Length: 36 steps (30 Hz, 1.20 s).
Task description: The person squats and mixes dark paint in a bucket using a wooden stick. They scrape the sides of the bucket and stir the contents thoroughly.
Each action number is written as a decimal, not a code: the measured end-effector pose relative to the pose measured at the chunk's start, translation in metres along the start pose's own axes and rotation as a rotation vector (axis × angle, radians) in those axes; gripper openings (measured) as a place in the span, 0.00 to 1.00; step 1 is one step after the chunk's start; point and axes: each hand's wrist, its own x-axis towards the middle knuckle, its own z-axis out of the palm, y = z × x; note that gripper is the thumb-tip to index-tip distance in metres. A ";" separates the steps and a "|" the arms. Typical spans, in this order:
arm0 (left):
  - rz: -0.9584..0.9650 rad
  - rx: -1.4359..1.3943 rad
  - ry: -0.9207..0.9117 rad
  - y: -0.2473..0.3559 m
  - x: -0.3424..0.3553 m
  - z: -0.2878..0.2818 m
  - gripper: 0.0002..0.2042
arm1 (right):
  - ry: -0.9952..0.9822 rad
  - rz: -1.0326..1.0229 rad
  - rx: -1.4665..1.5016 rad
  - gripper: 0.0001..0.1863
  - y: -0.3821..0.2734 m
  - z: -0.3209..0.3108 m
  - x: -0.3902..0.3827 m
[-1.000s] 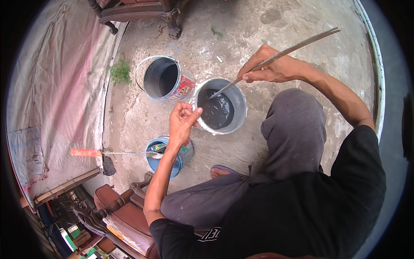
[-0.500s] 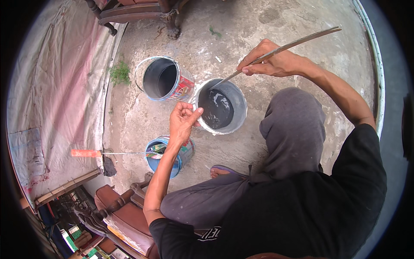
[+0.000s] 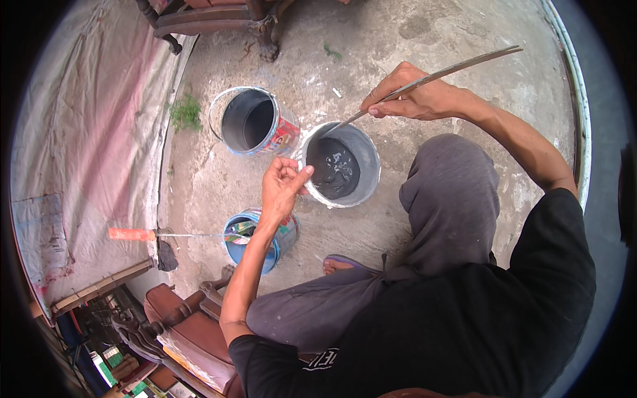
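My left hand [image 3: 283, 182] is closed on the near-left rim of a pale bucket [image 3: 365, 166] holding dark grey liquid [image 3: 335, 174]. My right hand [image 3: 411, 96] pinches a long, thin wooden stick [image 3: 474, 60], which slants down into that bucket along its upper-left inside wall; the stick's lowest end is hard to make out in the liquid. Just up and left stands a second bucket [image 3: 282, 136] with a red label, a wire handle and a dark inside. Below my left hand, partly behind my forearm, is a blue-rimmed bucket [image 3: 268, 259] with mixed items inside.
A roller [image 3: 131, 234] with an orange cylinder juts left from the blue-rimmed bucket. A stained sheet [image 3: 86, 119] borders the left side. Carved wooden furniture [image 3: 265, 33] stands at the top, a cushioned chair [image 3: 162, 305] at lower left. A small plant [image 3: 186, 114] grows by the sheet. My knee is right of the buckets.
Compared with a second ago, my right hand is slightly higher and further left, and the stick has shifted toward the bucket's upper-left wall. The liquid's surface pattern differs. My left hand stays put.
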 end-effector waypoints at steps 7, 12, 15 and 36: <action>-0.015 -0.025 0.025 -0.001 0.000 0.001 0.18 | -0.202 0.053 -0.008 0.15 -0.004 -0.001 -0.010; -0.015 -0.028 0.036 -0.005 0.002 0.000 0.18 | -0.247 0.166 0.269 0.16 -0.007 0.004 -0.011; -0.014 -0.038 0.036 -0.003 0.001 0.001 0.18 | -0.143 0.103 0.209 0.16 -0.007 0.007 -0.005; -0.029 -0.020 0.011 0.001 -0.002 0.001 0.18 | 0.002 -0.027 0.049 0.14 -0.001 0.008 -0.003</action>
